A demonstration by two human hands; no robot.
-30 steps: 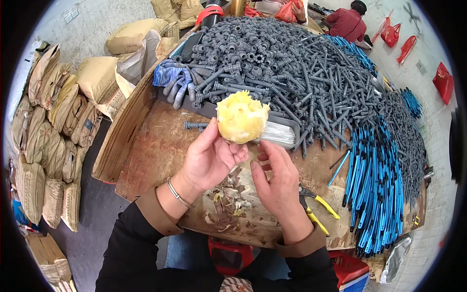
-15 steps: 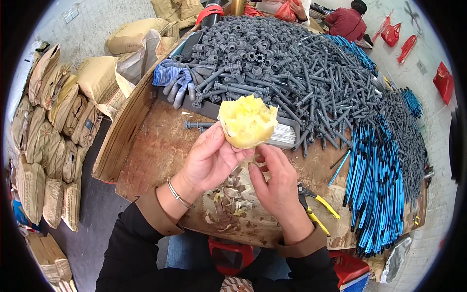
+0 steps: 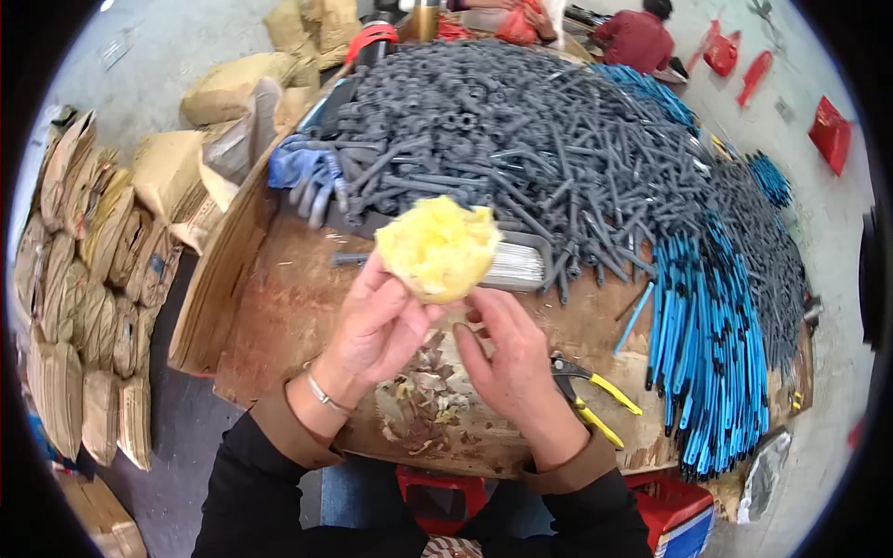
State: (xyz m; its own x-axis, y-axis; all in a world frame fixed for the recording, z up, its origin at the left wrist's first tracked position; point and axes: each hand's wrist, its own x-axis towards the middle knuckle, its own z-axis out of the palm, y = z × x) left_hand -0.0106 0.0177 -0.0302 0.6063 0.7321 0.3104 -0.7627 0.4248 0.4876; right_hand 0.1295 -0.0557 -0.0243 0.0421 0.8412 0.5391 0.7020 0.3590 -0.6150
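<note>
My left hand [image 3: 377, 321] holds up a broken-topped piece of yellow-fleshed sweet potato [image 3: 439, 249] above the worktable, thumb and fingers round its lower left side. Close by, at the lower right of the piece, is my right hand [image 3: 507, 358]. Its fingers are loosely bent and the thumb stands apart, with nothing seen in its grip; whether a fingertip touches the sweet potato is hard to tell. Below both hands lie purplish and pale peel scraps [image 3: 428, 395]. Yellow-handled pliers [image 3: 591, 391] rest beside my right wrist.
A large heap of grey plastic fittings [image 3: 484, 130] covers the far table, with blue-and-black strips [image 3: 712, 344] at right. Behind my hands sits a tray of thin metal pins [image 3: 516, 263]. A blue-grey glove [image 3: 309, 177] lies near the wooden side board [image 3: 219, 279]. Brown sacks [image 3: 93, 279] are stacked left.
Both hands have shifted slightly left in view with the sweet potato, whose broken yellow top now tilts more toward me. The whole view has also moved a little.
</note>
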